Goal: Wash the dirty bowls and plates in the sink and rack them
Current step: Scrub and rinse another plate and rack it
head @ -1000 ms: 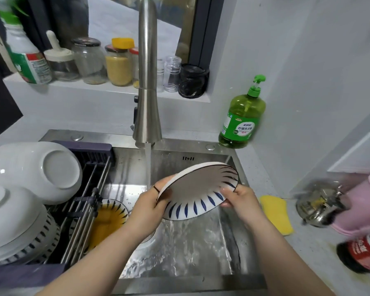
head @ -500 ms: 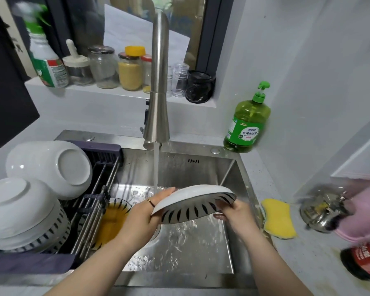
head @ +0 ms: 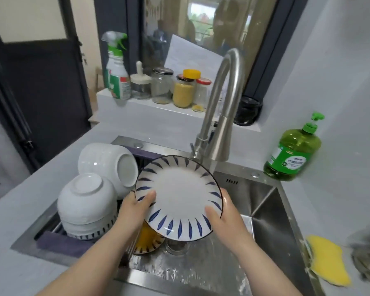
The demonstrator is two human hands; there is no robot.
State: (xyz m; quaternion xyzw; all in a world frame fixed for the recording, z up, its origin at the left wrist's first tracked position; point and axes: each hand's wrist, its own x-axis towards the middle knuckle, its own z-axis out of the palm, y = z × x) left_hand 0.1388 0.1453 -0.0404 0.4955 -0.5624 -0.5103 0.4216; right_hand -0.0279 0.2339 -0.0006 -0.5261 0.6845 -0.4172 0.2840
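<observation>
Plate [head: 177,197], blue-striped, is held tilted above the sink [head: 265,212], just right of the upturned bowls [head: 88,201] on the rack [head: 53,240]. Your left hand [head: 132,212] and right hand [head: 224,216] each clamp its rim, thumbs on the face. Risk: it looks wet, so a slip would drop it onto the dirty plate [head: 149,242] beneath. Swinging it left may knock the bowls.
</observation>
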